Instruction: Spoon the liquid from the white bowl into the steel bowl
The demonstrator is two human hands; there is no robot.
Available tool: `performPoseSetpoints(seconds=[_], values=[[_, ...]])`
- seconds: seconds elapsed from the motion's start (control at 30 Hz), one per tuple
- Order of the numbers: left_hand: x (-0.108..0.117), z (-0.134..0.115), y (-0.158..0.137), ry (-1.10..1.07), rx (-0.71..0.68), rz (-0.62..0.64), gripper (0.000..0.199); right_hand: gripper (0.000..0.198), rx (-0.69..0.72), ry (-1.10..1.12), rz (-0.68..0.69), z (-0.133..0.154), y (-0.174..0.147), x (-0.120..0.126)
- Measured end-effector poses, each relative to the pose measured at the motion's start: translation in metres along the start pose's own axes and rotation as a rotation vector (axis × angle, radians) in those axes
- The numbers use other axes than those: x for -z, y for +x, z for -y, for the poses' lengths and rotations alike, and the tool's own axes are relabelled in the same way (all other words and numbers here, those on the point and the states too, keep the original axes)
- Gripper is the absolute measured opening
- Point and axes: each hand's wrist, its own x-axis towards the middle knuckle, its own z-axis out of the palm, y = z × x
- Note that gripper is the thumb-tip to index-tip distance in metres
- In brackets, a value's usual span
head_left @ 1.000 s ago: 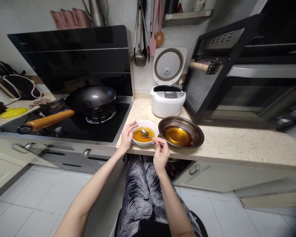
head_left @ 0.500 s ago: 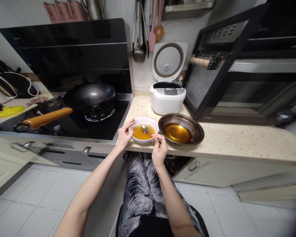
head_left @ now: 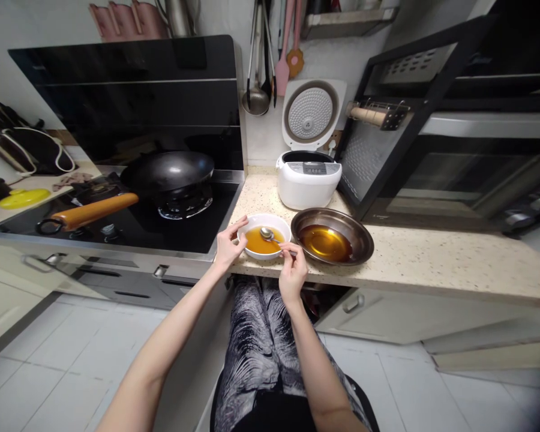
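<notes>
A white bowl stands near the counter's front edge with amber liquid in it. My left hand grips the bowl's left rim between thumb and fingers. In my right hand is a metal spoon, its handle pinched at the bowl's right side. The spoon's head is over or in the liquid; how deep I cannot tell. Just right of the white bowl rests a wide metal bowl with darker amber liquid at its bottom.
Behind the bowls a white rice cooker has its lid raised. A black wok with an orange handle sits on the stove to the left. To the right stands a dark rack with an oven-like appliance.
The whole view has shifted slightly, so things appear a little farther right. Both hands keep their holds on the bowl and the spoon.
</notes>
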Motion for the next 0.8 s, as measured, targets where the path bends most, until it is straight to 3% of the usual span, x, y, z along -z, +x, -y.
performPoseSetpoints(seconds=[0.33,0.8], values=[[-0.004,0.001,-0.004,0.149,-0.113,0.028,0.039,0.021,-0.034,0.038,0.016,0.001,0.002,0.004],[-0.016,-0.008,-0.009,0.125,-0.064,-0.02,0.044,0.018,0.01,0.118,-0.036,0.009,0.003,0.006]])
